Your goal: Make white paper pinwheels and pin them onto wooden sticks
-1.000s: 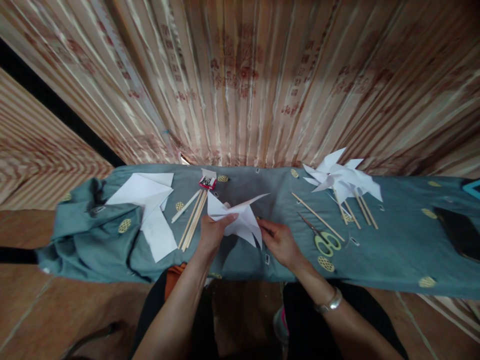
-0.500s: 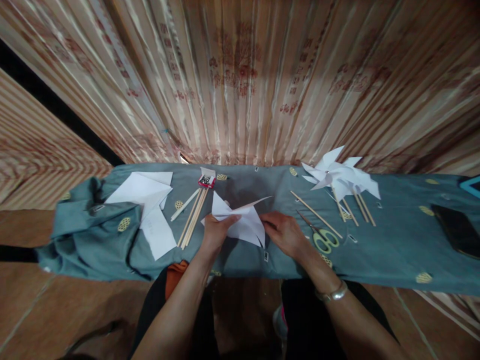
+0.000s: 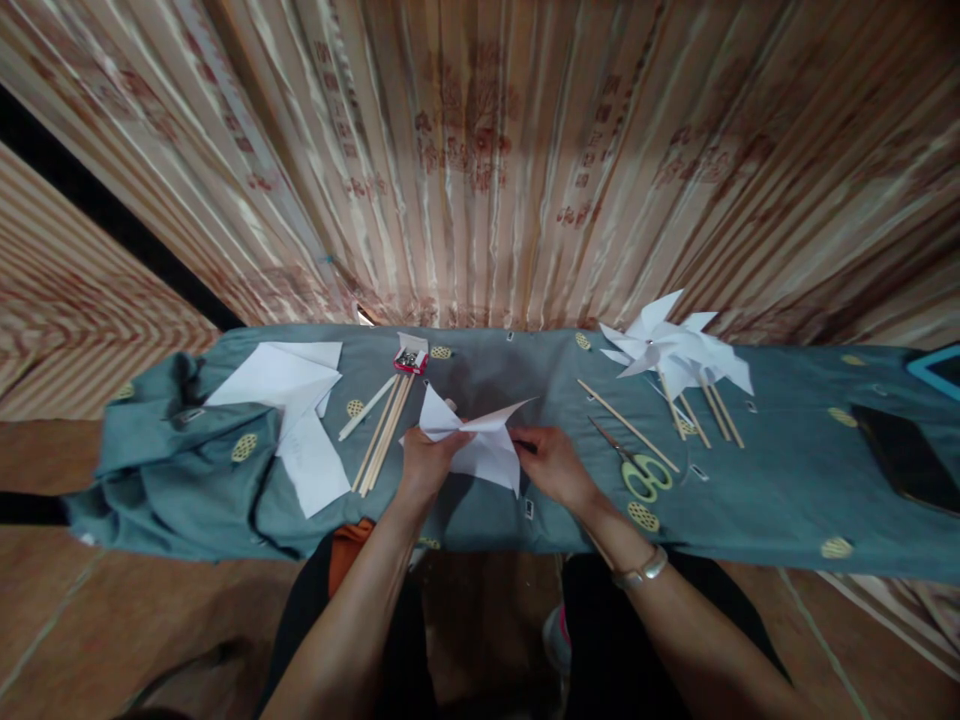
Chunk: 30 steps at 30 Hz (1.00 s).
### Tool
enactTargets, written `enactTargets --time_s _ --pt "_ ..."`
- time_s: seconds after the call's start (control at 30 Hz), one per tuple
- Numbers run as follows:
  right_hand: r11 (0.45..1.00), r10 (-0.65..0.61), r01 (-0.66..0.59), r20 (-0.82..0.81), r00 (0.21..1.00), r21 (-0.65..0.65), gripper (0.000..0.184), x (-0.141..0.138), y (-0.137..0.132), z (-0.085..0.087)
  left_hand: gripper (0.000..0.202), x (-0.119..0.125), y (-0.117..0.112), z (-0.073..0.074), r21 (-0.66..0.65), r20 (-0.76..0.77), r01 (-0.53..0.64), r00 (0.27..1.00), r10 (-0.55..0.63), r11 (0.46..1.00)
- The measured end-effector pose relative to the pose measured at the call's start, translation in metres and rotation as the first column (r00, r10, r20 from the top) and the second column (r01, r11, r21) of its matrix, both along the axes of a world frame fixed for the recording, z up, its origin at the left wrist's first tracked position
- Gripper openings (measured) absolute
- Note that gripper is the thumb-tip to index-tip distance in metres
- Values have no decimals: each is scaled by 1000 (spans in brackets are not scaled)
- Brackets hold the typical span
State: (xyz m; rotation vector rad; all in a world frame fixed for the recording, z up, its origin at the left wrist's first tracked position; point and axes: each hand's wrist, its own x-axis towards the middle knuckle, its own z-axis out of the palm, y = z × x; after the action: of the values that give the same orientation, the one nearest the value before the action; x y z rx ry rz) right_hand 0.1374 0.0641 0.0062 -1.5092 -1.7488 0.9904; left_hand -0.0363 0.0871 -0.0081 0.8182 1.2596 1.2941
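Over the cloth-covered table, a white paper pinwheel (image 3: 487, 455) is partly folded, with blades bent in to its middle and others standing out. My left hand (image 3: 431, 465) is closed on its left side, the thumb pressing the folded tips at the centre. On the opposite side my right hand (image 3: 553, 465) has its fingers curled and pinched at the paper's right edge; the fingertips are partly hidden. A bundle of wooden sticks (image 3: 388, 440) lies left of my left hand. Beyond it is a small red-and-white box of metal pins (image 3: 411, 358).
White paper sheets (image 3: 281, 385) lie at the left. To the right are a single stick (image 3: 626, 425), green-handled scissors (image 3: 641, 470), finished paper pinwheels (image 3: 675, 345) on sticks, and a black phone (image 3: 904, 455). A patterned curtain (image 3: 480, 150) hangs behind the table.
My right hand has moved slightly left, in against the paper's right edge. My left hand keeps its thumb on the centre. The view has shifted a little.
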Motion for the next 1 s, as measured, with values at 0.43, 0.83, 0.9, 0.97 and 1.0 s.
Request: enactTargets --time_s 0.43,0.83,0.9,0.97,1.0 --pt "994 -95 87 129 987 71 25 -11 -1 -12 41 -2 -9 11 -15 92 -56 994 57 998" --pt "848 -249 156 121 961 507 18 9 3 13 37 4 -6 10 -60 253 -30 966 45 998" --pt "836 -191 109 100 976 538 15 -2 -5 19 35 7 -6 7 -53 257 10 966 4 999" --pt "835 -140 57 111 984 547 14 -11 -8 21 35 11 -7 4 -32 269 52 962 -41 998" --pt "837 -122 37 121 985 547 13 -14 -8 21 34 12 -7 3 -25 273 63 961 -54 998"
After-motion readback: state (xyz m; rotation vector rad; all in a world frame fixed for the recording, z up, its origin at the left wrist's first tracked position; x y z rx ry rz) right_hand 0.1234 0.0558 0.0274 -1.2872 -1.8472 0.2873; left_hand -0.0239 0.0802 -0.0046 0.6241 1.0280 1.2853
